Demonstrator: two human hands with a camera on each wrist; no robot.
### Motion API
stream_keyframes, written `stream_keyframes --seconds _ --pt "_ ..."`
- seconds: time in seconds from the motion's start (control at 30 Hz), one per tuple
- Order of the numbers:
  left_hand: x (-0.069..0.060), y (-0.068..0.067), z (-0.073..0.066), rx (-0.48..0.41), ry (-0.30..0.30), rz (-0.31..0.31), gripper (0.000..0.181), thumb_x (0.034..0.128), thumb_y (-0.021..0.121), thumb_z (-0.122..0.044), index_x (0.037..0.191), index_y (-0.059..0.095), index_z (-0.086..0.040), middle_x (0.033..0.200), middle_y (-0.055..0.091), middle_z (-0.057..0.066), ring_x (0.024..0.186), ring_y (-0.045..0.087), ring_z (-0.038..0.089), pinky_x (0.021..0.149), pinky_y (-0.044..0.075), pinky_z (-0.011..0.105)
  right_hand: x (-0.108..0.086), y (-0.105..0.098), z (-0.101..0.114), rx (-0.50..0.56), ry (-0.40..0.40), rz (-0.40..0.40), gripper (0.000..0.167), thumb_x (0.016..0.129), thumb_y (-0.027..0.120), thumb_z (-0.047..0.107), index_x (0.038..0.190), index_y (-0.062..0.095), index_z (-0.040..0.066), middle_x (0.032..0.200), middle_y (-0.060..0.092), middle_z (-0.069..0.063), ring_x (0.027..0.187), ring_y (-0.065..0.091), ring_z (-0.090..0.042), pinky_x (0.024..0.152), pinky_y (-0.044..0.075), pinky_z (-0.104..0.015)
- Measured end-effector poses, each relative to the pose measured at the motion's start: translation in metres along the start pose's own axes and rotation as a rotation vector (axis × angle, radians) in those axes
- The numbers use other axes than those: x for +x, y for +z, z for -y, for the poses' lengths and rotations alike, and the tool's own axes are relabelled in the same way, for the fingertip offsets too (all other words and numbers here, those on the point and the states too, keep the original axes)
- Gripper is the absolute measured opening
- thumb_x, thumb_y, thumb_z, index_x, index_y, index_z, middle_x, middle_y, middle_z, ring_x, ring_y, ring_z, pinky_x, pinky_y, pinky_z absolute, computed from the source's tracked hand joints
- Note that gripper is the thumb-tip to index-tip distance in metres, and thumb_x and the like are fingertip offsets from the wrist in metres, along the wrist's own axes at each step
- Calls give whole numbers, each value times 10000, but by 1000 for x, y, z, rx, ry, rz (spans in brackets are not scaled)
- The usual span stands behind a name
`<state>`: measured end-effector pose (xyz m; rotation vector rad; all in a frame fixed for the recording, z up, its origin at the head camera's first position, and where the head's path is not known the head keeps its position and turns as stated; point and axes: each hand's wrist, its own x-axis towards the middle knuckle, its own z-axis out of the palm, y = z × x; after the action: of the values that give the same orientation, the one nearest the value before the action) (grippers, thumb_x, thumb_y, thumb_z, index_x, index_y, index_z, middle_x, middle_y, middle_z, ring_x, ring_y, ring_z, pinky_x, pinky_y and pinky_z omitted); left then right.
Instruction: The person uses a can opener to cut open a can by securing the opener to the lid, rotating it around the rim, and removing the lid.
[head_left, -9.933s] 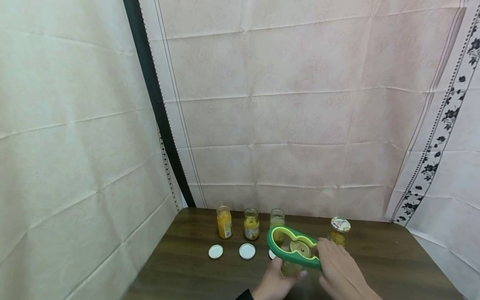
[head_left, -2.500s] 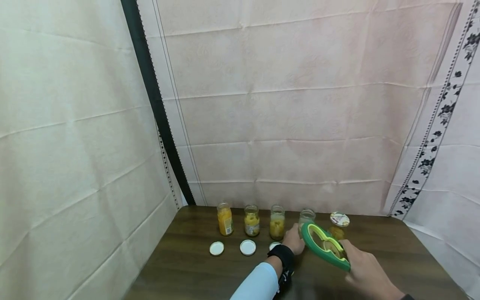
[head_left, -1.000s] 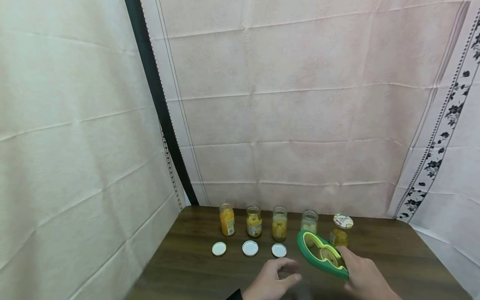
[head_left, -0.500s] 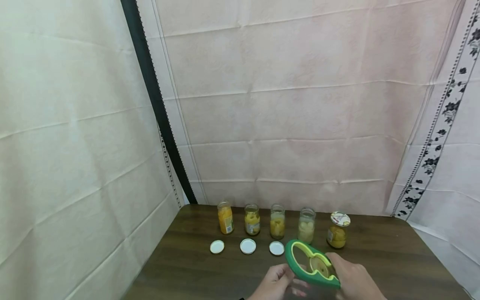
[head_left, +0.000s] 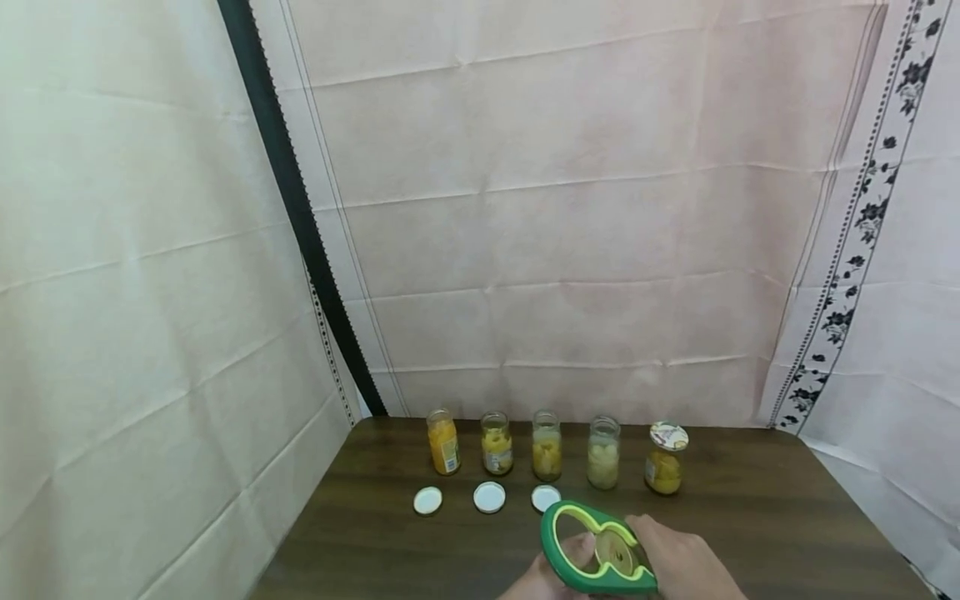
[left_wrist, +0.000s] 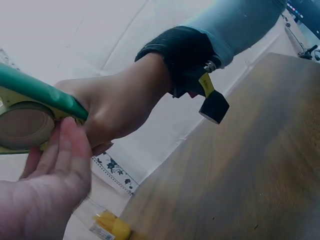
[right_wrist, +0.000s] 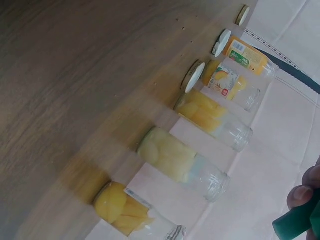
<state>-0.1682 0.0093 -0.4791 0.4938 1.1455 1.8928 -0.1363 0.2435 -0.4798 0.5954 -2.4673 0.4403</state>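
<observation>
My right hand (head_left: 681,560) grips the handle end of a green opener (head_left: 564,557) with a light-green scalloped inner edge. A gold-coloured lid (head_left: 615,552) sits within the opener's loop. Behind and below the loop, my left hand (head_left: 542,578) has its fingers bent up to the lid; in the left wrist view its fingertips (left_wrist: 72,132) touch the opener and lid (left_wrist: 26,126). No jar shows under that lid. The right wrist view catches only some fingers of my right hand (right_wrist: 306,187) and part of the green handle (right_wrist: 295,220).
Four jars without lids stand in a row at the back: orange (head_left: 443,443), yellow (head_left: 497,444), yellow (head_left: 547,447) and pale (head_left: 603,454). A lidded jar (head_left: 663,460) stands to their right. Three white lids (head_left: 427,500) lie before the left jars on the brown table (head_left: 405,554).
My left hand has left the pale jar at the back and come to the lid in the opener. My right hand has brought the opener left and nearer.
</observation>
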Motion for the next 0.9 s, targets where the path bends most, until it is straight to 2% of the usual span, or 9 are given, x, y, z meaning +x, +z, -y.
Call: stream_keyframes --seconds 0.07,0.17,0.3,0.37,0.53,0.63,0.77,0.83,0.9 --pt "0 0 1 -11 -2 43 409 1065 554 -621 1172 743 -275 1033 780 -179 880 721 -63 854 583 136 0 0 -1 -5 -3 26 724 779 860 695 1208 654 149 1004 726 139 831 629 99 627 550 -202" --pt "2 2 3 -77 -7 102 394 1063 556 -623 1151 746 -289 1075 785 -171 965 727 -47 924 577 156 -2 4 -4 -16 -29 -6 749 744 887 692 1196 664 139 978 741 130 816 629 102 619 544 -180" --pt "1 4 4 -122 -16 56 360 1036 617 -617 1094 767 -296 1037 791 -169 929 734 -43 896 586 161 -1 10 -9 -52 -76 -104 770 672 940 672 1182 667 164 953 722 171 805 607 123 620 515 -121" --pt "1 4 5 -138 13 71 356 1043 627 -588 1141 759 -272 1058 787 -160 965 735 -33 931 577 163 -1 12 -10 -56 -91 -131 777 659 952 663 1188 668 171 956 710 191 802 591 137 622 495 -94" --pt "4 0 4 -109 86 98 319 1075 615 -503 1233 738 -255 1099 788 -150 1060 734 -11 999 563 173 -1 12 -11 -31 -53 -121 783 668 947 671 1235 673 205 999 676 251 812 564 157 626 488 -100" --pt "5 -3 5 -107 45 39 230 1071 641 -472 1125 775 -293 1024 804 -149 989 751 -15 939 586 166 -3 11 -10 -24 3 -95 794 669 932 699 1251 671 224 1010 661 271 819 550 162 622 506 -145" --pt "7 -5 7 -87 35 -21 250 1064 665 -438 1177 787 -250 1003 808 -135 967 756 -1 911 599 179 -4 9 -10 -4 60 -62 792 681 907 731 1250 666 235 995 642 287 804 528 166 615 510 -183" --pt "10 -6 8 -11 73 -66 352 1068 663 -424 1279 760 -160 1036 806 -117 987 752 20 919 600 203 -4 9 -11 10 75 -58 785 679 911 727 1242 663 240 975 626 296 785 509 169 608 502 -182" --pt "15 -8 8 102 96 -139 448 1061 669 -433 1333 734 -83 1010 789 -117 961 726 30 902 587 231 -6 9 -13 10 77 -69 765 684 926 696 1234 664 233 959 619 290 768 491 166 599 489 -180"
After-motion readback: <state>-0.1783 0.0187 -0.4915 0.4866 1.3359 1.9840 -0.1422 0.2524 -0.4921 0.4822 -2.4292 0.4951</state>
